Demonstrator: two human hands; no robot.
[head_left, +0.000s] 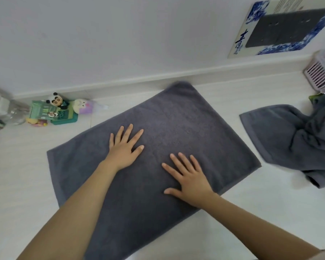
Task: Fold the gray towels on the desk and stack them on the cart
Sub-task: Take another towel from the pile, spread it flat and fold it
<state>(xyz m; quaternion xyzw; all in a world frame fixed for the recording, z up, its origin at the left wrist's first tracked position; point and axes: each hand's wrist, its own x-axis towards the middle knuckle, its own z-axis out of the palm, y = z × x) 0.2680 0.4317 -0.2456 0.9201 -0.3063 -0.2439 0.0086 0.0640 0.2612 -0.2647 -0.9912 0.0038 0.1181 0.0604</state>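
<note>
Left hand [125, 149] and right hand [189, 178] press flat on spread gray towel [186, 124].

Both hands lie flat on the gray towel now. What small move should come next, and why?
Probably take one short end and fold it over. The gray towel lies spread flat on the desk, with the left hand and right hand open on it.

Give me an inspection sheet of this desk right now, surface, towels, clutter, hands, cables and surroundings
Surface: white desk against a wall.
Job's things: gray towel spread flat in the middle; crumpled gray towels heaped at the right. No cart in view.
Clutter: small toy figures and a clear bottle at far left; pink slatted basket at far right.
Grippers: left hand and right hand lie flat, fingers spread, on the spread towel.
Cables: nothing seen.
Surroundings: blue-and-white poster on the wall.
</note>
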